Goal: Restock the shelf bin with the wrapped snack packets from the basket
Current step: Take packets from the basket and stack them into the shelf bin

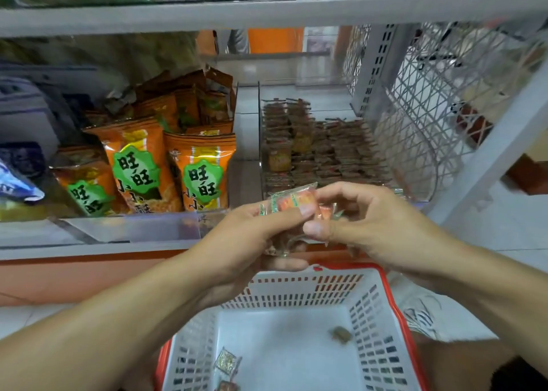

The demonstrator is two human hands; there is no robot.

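My left hand (pixel 252 233) grips a small stack of clear-wrapped orange snack packets (pixel 292 202), thumb pressed on the top one. My right hand (pixel 358 218) pinches the right end of the same stack between thumb and fingers. Both hands hover just in front of the clear shelf bin (pixel 421 168), which holds several rows of brown wrapped packets (pixel 326 150). Below my arms sits the white basket with a red rim (pixel 394 298). Two loose packets (pixel 226 362) lie at its near left, and a small brown piece (pixel 341 333) lies on its floor at the right.
Orange snack bags (pixel 201 171) with green labels fill the bin to the left, behind a clear front lip (pixel 124 227). A white wire mesh panel (pixel 430 100) stands right of the target bin. A shelf board (pixel 267 11) runs overhead.
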